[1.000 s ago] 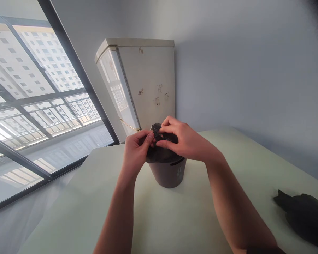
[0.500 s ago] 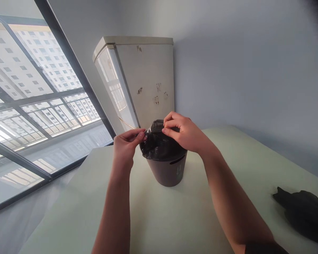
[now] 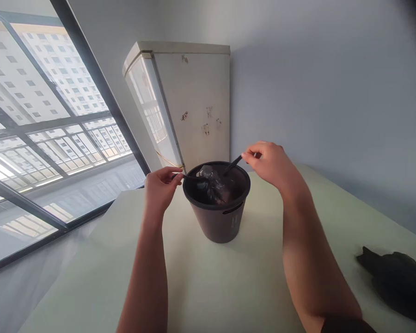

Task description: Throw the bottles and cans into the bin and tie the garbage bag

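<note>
A dark trash bin stands upright on the pale green table, its rim bare all round. Inside its mouth, a black trash bag is bunched together. My left hand is closed at the bin's left side, pinching a black strip that runs to the bag. At the right, above the rim, my right hand pinches another black strip of the bag, stretched up out of the bin. How far down the bag reaches is hidden.
A crumpled black item, perhaps cloth or plastic, lies on the table at the right. Behind the table stands a white refrigerator with worn spots. A large window is at the left, a grey wall at the right.
My hands have moved apart, the right one up and rightward. The bag, which covered the bin's rim, has come off it and is now gathered inside the mouth.
</note>
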`<state>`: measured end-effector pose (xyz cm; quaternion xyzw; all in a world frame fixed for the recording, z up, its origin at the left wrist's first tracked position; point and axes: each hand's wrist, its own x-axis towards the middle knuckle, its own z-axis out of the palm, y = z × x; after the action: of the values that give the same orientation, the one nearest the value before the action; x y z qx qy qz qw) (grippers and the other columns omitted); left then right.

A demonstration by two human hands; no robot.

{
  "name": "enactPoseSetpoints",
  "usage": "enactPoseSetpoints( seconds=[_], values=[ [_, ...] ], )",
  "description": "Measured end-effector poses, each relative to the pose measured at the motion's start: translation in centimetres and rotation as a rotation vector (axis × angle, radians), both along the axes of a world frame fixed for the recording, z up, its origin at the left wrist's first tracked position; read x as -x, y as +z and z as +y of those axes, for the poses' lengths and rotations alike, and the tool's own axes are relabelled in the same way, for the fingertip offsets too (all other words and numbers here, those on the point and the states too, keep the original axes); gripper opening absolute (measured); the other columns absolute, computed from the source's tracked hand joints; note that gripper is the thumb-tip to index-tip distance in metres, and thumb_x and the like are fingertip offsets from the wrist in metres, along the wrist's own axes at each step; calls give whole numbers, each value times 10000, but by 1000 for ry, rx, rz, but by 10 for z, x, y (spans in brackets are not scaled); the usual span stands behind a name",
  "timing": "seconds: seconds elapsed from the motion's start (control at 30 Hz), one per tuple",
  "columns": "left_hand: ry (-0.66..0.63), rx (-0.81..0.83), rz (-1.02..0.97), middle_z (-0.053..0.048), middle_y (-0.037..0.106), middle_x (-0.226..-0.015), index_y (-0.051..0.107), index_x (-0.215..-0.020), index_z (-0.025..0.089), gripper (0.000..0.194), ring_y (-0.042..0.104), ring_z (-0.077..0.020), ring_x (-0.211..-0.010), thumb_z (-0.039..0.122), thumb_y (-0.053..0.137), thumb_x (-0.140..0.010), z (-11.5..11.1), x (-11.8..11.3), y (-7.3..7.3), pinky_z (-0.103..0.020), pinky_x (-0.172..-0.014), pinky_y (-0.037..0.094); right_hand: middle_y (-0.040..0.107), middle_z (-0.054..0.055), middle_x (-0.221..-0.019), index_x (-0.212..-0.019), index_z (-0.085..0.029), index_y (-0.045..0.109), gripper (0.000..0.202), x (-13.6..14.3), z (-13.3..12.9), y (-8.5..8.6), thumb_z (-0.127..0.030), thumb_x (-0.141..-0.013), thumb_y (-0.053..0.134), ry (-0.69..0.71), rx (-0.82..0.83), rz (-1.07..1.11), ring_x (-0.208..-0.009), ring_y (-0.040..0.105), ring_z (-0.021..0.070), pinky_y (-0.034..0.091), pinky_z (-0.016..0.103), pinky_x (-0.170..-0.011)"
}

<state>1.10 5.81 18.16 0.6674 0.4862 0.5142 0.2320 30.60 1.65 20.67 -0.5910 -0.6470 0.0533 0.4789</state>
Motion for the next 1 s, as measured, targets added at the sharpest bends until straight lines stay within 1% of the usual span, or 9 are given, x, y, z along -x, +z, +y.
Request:
enactPoseSetpoints(
  seconds=[0.17, 0.33, 0.47, 0.6, 0.7, 0.77, 0.87, 0.93, 1.0],
  values=[
    [-144, -77, -7, -27, 785, -843, 833, -1004, 240, 211, 742, -205, -775, 333, 804, -817, -38, -26, 19, -311, -709, 586, 643, 28, -927, -820, -198, 698, 234, 57, -30, 16, -278, -999, 570, 302, -74, 32, -801, 566, 146, 432, 295, -753],
    [-195, -102, 120, 28, 717, -721, 841, -906, 262, 131, 686, -166, -718, 239, 721, -861, -49, -39, 18, -263, -600, 500, 617, 26, -970, -878, -203, 701, 224, 84, -40, 14, -193, -1017, 525, 516, -64, 3, -802, 552, 129, 433, 282, -739],
    [-132, -179, 45, 22, 747, -754, 845, -909, 264, 106, 676, -155, -692, 244, 761, -848, -45, -38, 17, -277, -627, 518, 567, -21, -848, -945, -227, 688, 30, 76, -37, 13, -252, -936, 674, 468, -46, 29, -722, 497, 114, 389, 266, -659],
    [-122, -255, -9, -1, 778, -830, 839, -950, 261, 106, 704, -170, -720, 292, 778, -869, -50, -38, 22, -310, -663, 551, 529, -46, -717, -1039, -247, 731, 184, 71, -28, 7, -383, -920, 699, 464, 101, 40, -642, 455, 113, 327, 269, -589],
    [-111, -361, 34, -3, 794, -913, 833, -941, 266, 88, 731, -188, -837, 263, 765, -885, -55, -40, 26, -323, -728, 568, 564, -34, -699, -930, -212, 739, 291, 73, -22, 2, -490, -942, 652, 550, 202, 50, -643, 460, 119, 320, 274, -581],
    [-120, -379, 51, -5, 798, -930, 828, -924, 262, 70, 741, -195, -876, 267, 768, -887, -58, -42, 27, -330, -761, 583, 549, -30, -674, -829, -194, 726, 352, 75, -19, 1, -496, -966, 609, 564, 208, 54, -627, 435, 114, 308, 275, -577],
    [-162, -321, -46, -24, 801, -1011, 796, -1076, 257, 177, 758, -212, -947, 312, 749, -914, -58, -43, 26, -358, -854, 616, 525, -30, -639, -773, -189, 728, 361, 75, -15, 1, -432, -990, 575, 500, 126, 109, -609, 431, 109, 312, 270, -579],
    [-180, -289, -128, -40, 793, -1065, 704, -1269, 261, 333, 758, -218, -1001, 337, 715, -945, -58, -43, 25, -388, -936, 613, 559, -20, -650, -802, -186, 751, 352, 74, -14, 2, -425, -995, 580, 412, 6, 208, -628, 483, 120, 352, 266, -594],
    [-166, -282, -163, -48, 783, -1088, 612, -1352, 266, 401, 749, -216, -1037, 349, 687, -968, -56, -42, 24, -401, -970, 598, 618, -6, -699, -863, -183, 773, 350, 74, -13, 3, -450, -997, 592, 317, -157, 341, -680, 557, 142, 417, 268, -630]
  ],
)
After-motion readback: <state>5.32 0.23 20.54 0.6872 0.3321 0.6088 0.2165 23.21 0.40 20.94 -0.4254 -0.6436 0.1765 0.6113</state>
